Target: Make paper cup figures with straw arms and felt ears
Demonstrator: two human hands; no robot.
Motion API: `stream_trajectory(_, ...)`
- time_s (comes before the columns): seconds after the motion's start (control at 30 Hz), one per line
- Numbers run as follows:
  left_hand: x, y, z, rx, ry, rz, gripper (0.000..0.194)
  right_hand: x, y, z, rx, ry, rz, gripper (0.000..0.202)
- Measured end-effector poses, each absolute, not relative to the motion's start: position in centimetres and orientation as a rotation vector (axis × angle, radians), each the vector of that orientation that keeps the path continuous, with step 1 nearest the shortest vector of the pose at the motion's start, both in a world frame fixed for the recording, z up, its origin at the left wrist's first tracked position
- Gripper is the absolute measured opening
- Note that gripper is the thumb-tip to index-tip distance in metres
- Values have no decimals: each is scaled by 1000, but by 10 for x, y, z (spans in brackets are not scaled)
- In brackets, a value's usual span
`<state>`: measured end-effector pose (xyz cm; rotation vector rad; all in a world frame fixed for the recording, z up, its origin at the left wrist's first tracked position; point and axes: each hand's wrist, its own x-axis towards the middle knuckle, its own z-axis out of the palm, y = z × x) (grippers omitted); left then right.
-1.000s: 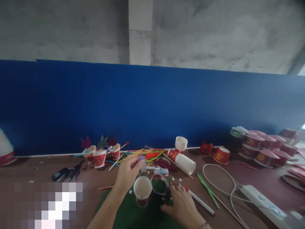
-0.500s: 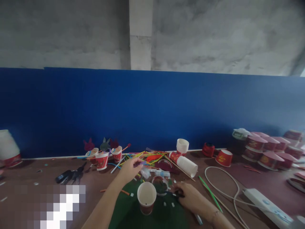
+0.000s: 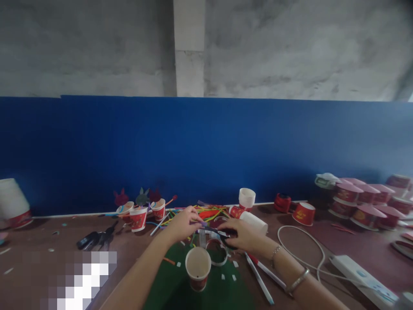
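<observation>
My left hand [image 3: 184,224] is closed, pinching a small purple piece [image 3: 204,224] above the green mat [image 3: 226,286]. From the right, my right hand [image 3: 240,233] is wrapped round dark-handled scissors [image 3: 217,231], whose blades point left and reach near the purple piece. Below both hands, a white and red paper cup [image 3: 198,269] stands upright on the mat. Beside the cup lies a round clear container [image 3: 217,252]. Small white scraps [image 3: 223,277] are scattered on the mat.
Three cups with animal-shaped cutouts [image 3: 138,218] stand back left. Coloured strips [image 3: 209,213] lie behind my hands. Stacked cups [image 3: 254,221], white pens [image 3: 260,279], a cable [image 3: 298,257], a power strip [image 3: 363,280] and pink-topped tubs [image 3: 368,216] are to the right.
My right hand has moved up and left with the scissors, from beside the round container to my left hand. Two pens have come into view below my right arm.
</observation>
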<state>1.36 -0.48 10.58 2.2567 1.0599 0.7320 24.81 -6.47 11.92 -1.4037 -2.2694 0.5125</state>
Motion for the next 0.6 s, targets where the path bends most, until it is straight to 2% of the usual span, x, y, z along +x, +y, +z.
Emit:
stream_trajectory(0.4, 18, 5, 103, 2113, 1058, 833, 19, 253, -56, 101, -1497, -2374, 456, 38)
stream_trajectory(0.5, 17, 6, 100, 1968, 1071, 903, 28, 252, -58, 90, -1554, -2309, 414, 39)
stream_trajectory(0.6, 16, -1, 96, 1789, 1062, 910, 45, 250, -62, 80, -1561, -2228, 385, 40)
